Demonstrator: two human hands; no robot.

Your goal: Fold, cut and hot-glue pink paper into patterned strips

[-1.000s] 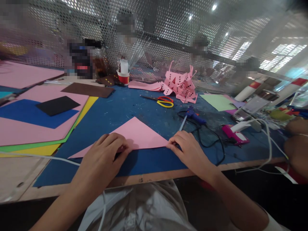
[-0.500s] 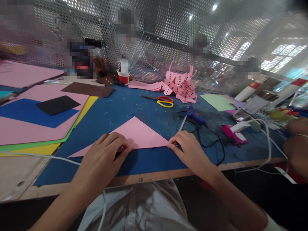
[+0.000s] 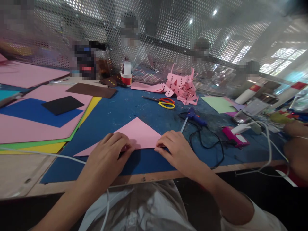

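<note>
A pink sheet in a triangular shape (image 3: 141,133) lies on the blue work surface (image 3: 130,107) in front of me, its peak pointing away. My left hand (image 3: 108,154) pinches its near edge left of the middle, thumb and fingertips together. Over the sheet's right part, my right hand (image 3: 179,152) also pinches the near edge, covering the right corner. A short stretch of pink edge shows between the two hands. Beyond the sheet lie scissors (image 3: 166,103) with red and yellow handles. A blue glue gun (image 3: 197,118) rests behind my right hand.
Stacked coloured sheets (image 3: 43,131) lie at the left. Cut pink pieces (image 3: 181,88) and a red-and-white cup (image 3: 126,78) stand at the back. A magenta device (image 3: 237,138) and white cable are on the right, near another person's hand (image 3: 297,128). Another white cable crosses at the left.
My right hand has moved left along the pink sheet's near edge, nearer my left hand, and now covers the right corner. My left hand keeps its pinch. The view has shifted slightly.
</note>
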